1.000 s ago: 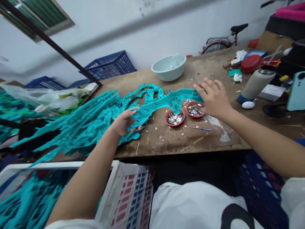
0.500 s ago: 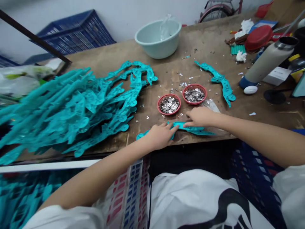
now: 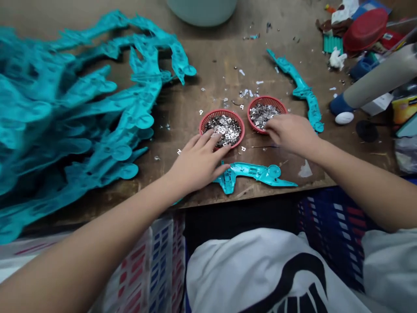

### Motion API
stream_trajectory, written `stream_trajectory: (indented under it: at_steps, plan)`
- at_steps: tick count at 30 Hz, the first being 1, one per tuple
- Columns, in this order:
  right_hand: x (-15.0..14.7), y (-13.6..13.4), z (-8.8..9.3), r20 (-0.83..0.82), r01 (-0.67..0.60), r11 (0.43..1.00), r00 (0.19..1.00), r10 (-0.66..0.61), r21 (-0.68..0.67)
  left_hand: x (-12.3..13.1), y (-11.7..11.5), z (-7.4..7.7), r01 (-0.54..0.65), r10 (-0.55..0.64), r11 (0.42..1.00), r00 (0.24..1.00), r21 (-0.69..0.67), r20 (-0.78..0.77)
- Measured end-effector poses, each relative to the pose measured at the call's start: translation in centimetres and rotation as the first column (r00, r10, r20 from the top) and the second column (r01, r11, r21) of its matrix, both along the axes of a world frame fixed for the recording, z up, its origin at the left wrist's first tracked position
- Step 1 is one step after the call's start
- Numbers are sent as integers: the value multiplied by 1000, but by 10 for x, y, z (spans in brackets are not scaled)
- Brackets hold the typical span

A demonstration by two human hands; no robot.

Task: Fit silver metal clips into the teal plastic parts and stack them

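My left hand (image 3: 198,163) spreads its fingers, with the fingertips at the near rim of the left red basket (image 3: 242,132), which holds small metal clips (image 3: 225,129). Its thumb lies by the middle of a turquoise plastic part (image 3: 250,169) on the table's near edge; my forearm and hand cover that part's left end. My right hand (image 3: 291,132) has its fingers bent together at the right red basket (image 3: 267,99), over its small metal pieces (image 3: 260,114). Whatever lies between those fingertips is too small to make out.
A large heap of turquoise parts (image 3: 74,108) covers the left side. Another turquoise part (image 3: 301,91) lies at right, near a bottle (image 3: 381,76) and a white egg-shaped object (image 3: 344,118). A pale basin (image 3: 203,11) stands at the back. Loose metal pieces (image 3: 247,93) are scattered around the baskets.
My right hand has left the near turquoise part and moved up to the right basket. My left hand has shifted toward the left basket, fingers spreading. The view has tilted down.
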State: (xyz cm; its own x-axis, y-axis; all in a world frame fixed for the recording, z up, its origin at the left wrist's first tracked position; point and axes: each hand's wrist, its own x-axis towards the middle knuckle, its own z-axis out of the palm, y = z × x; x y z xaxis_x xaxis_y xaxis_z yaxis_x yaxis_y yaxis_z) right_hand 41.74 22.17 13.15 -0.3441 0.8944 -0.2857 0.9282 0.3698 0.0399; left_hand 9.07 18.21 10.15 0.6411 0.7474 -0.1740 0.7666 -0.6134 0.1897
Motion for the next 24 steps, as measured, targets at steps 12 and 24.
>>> stream_trajectory:
  at_steps: [12, 24]
  plan:
    - [52, 39, -61, -273, -137, 988, 950, 150, 66, 4, 9, -12, -62, 67, 986, 997, -158, 27]
    - [57, 46, -60, -421, 72, 979, 907, 16, 192, 8, 22, -10, -144, 161, 966, 985, -217, 66]
